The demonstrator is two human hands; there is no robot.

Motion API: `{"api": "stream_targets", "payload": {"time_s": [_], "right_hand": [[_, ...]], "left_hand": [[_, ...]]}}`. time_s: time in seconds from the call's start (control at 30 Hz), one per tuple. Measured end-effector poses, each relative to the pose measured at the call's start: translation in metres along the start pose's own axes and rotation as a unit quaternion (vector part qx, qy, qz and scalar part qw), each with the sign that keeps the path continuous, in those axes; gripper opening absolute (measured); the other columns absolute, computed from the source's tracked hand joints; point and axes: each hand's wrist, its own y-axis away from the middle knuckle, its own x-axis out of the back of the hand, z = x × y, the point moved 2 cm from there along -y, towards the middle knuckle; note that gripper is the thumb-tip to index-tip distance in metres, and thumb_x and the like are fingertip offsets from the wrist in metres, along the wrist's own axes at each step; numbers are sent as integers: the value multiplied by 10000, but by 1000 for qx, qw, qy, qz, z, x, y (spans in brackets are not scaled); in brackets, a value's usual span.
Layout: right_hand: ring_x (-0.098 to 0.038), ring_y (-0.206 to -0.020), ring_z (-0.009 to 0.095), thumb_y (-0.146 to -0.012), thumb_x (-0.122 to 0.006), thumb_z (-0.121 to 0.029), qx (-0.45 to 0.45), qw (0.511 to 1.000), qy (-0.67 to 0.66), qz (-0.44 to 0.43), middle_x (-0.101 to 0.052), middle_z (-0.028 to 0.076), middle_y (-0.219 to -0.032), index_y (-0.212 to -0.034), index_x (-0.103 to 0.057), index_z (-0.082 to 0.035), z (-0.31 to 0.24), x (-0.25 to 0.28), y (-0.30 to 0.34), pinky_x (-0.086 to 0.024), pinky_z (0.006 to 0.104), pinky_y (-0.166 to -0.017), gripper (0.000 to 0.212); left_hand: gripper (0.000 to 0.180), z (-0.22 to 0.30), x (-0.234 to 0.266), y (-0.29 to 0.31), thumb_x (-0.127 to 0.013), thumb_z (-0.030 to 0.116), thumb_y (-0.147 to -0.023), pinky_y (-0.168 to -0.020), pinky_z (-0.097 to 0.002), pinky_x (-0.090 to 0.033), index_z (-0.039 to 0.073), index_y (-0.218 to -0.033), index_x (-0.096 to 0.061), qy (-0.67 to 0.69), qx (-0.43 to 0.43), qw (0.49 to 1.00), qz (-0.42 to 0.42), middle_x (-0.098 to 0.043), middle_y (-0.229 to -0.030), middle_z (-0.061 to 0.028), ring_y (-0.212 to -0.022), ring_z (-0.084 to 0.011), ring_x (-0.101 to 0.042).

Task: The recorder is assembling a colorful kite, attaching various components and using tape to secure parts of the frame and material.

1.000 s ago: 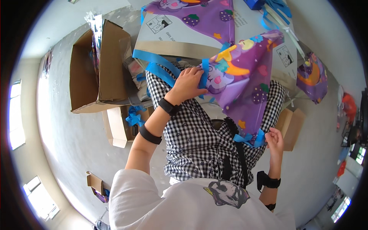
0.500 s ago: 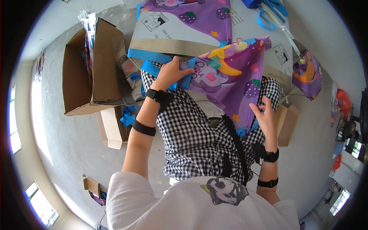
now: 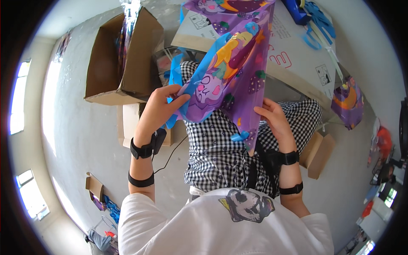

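Cloth (image 3: 244,91), purple printed, spread between both hands above the checked lap (image 3: 212,148), bottom tip hanging down. Left to right: small open box (image 3: 94,185) on the floor, low down. Tall carton (image 3: 142,46), open, shiny packs (image 3: 128,21) inside. Left hand (image 3: 159,106): thumb and fingers pressed together, clamped on the cloth's blue-trimmed left border. Blue ribbon (image 3: 206,59) runs along that border; a loose length dangles behind the left hand. That side looks done, as a judgement; can't tell if it's fixed the whole way. Near the bottom tip, short blue loop (image 3: 240,136), looks done too. Second cloth (image 3: 221,27), similar print, lies on the board (image 3: 293,46) ahead. Right hand (image 3: 277,119): thumb at the cloth's right edge, fingers partly hidden; can't tell if it pinches or just touches. Right edge shows plain purple, no blue seen along it; whether anything is left there, unclear. Far right: blue bundle (image 3: 321,21) on the board, open box (image 3: 316,155), hanging cloth (image 3: 348,102) past the board's edge.
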Motion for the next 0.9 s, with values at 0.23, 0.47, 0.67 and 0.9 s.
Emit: {"api": "stream_targets", "payload": {"time_s": [0.23, 0.47, 0.67, 0.9], "right_hand": [[-655, -960, 152, -927, -607, -75, 33, 994, -84, -60, -679, 74, -1110, -1187, -617, 27, -16, -6, 32, -512, 275, -884, 279], [-571, -1139, 177, -941, -586, -78, 173, 941, -31, 288, -594, 104, -1270, -1308, -538, 57, -51, 87, 152, -439, 306, -998, 394], [-499, -1241, 207, -975, -552, -102, 298, 850, 17, 434, -558, 135, -1334, -1302, -547, 61, -55, 170, 290, -349, 347, -1095, 366], [-471, -1302, 259, -1016, -479, -76, 282, 622, 460, 567, -515, 187, -1389, -1301, -546, 53, -22, 199, 404, -336, 377, -1125, 321]], "left_hand": [[177, -1, -46, 90, -729, 86, -857, -616, -253, -447, -54, -929, -648, 111, 40, 977, 180, -594, -727, -44, -682, -88, -530], [331, 36, -94, 94, -708, 92, -873, -853, -374, -497, 9, -1182, -623, -13, -194, 977, 87, -666, -1083, -148, -1000, -289, -637], [453, 11, -42, 64, -706, 106, -866, -960, -385, -469, 31, -1291, -570, -126, -193, 970, 78, -613, -1220, -172, -1129, -346, -588], [436, -3, 133, 60, -684, 170, -917, -1036, -347, -430, 18, -1310, -571, -176, -144, 914, 337, -612, -1304, -135, -1198, -235, -576]]}}
